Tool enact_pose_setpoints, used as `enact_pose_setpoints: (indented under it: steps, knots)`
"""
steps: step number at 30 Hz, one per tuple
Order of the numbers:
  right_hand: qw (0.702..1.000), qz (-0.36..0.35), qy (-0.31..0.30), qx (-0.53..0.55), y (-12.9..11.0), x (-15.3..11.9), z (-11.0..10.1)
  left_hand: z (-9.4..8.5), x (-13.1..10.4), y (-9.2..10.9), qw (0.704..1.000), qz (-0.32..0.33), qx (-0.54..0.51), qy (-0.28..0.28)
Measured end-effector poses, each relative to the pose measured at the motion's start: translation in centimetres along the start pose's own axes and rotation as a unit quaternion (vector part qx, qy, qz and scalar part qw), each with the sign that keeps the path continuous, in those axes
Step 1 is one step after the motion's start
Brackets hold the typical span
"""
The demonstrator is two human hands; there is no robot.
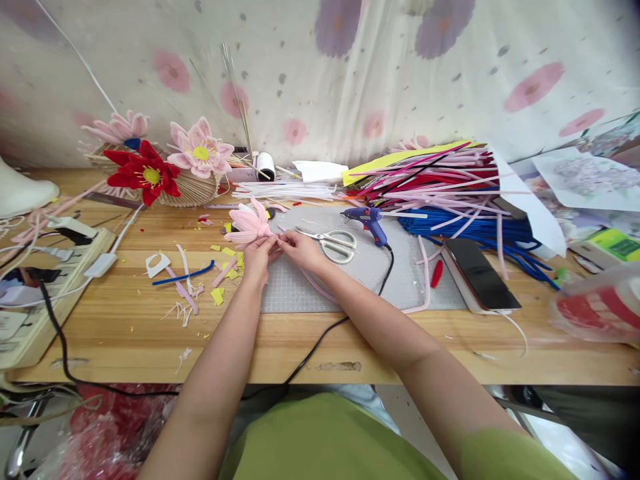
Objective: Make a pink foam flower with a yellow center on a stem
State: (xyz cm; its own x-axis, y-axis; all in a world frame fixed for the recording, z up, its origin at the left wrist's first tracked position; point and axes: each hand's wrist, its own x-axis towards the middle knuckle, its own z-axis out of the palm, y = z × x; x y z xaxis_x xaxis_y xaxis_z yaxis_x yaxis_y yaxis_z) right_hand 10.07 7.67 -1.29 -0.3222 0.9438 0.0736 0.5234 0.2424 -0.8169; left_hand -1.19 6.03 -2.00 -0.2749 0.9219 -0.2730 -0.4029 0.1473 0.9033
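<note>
A pink pipe-cleaner flower (249,223) is held over the left part of the grey cutting mat (300,303), its petals pointing away from me. My left hand (259,259) is closed around the base of the flower. Close beside it, my right hand (300,251) pinches at the same base; the fingertips of both hands nearly meet, and what lies between them is partly hidden. A pink pipe cleaner (317,288) trails under my right forearm. Just right of my right hand lie white-handled scissors (337,247), and beyond them a purple glue gun (367,223).
Finished flowers, one red (145,175) and one pink (200,150), stand at back left. Pipe cleaners (430,183) are heaped at back right, near a phone (481,273). Yellow scraps (218,295) litter the left side. A power strip (55,287) stands far left; a black cord (320,337) crosses the front.
</note>
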Motion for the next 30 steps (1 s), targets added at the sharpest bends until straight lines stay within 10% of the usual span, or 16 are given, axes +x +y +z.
enact_pose_setpoints:
  steps: [20,30]
  knots:
    - [0.993,0.031,0.004,0.117,0.3,0.2,-0.6,-0.4,-0.2,1.1,0.997,-0.056,-0.016,-0.057]
    - [0.994,0.029,0.004,0.106,0.1,0.5,-1.7,0.1,-0.4,0.3,0.999,0.007,-0.020,0.026]
